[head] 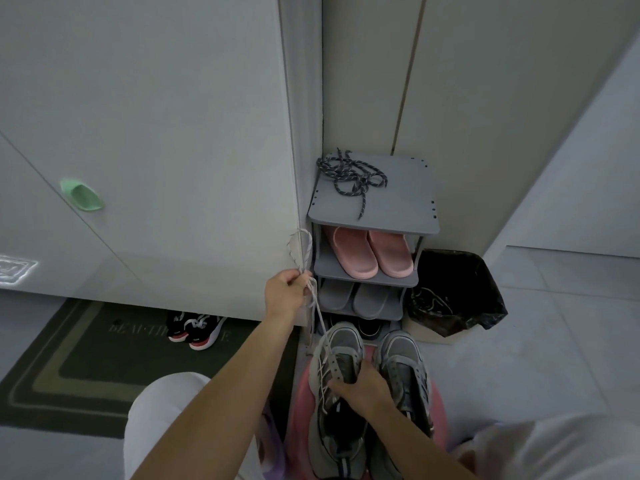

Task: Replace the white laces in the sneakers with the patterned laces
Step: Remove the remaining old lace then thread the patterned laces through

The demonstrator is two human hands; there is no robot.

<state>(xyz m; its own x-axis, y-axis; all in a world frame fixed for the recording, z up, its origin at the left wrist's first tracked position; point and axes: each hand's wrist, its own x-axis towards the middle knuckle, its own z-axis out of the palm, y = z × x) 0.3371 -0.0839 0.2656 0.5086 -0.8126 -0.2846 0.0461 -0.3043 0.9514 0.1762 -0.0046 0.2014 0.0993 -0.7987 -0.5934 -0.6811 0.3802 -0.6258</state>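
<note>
left hand (287, 293), fingers curled round white lace (307, 252), held high to clear eyelets; right hand (360, 388), fingers gripping sneaker (343, 344), steadies it; patterned laces (353, 178) wait on shoe rack (401, 209).

The head-worn wide-angle view looks steeply down, close over the sneakers (401, 358), apparently facing the dim shoe rack (401, 199).

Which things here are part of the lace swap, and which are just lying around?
In the job: white lace, grey sneakers, patterned laces, left hand, right hand.
Lying about: pink slippers, grey slippers, bin bag, doormat, black sneakers.
</note>
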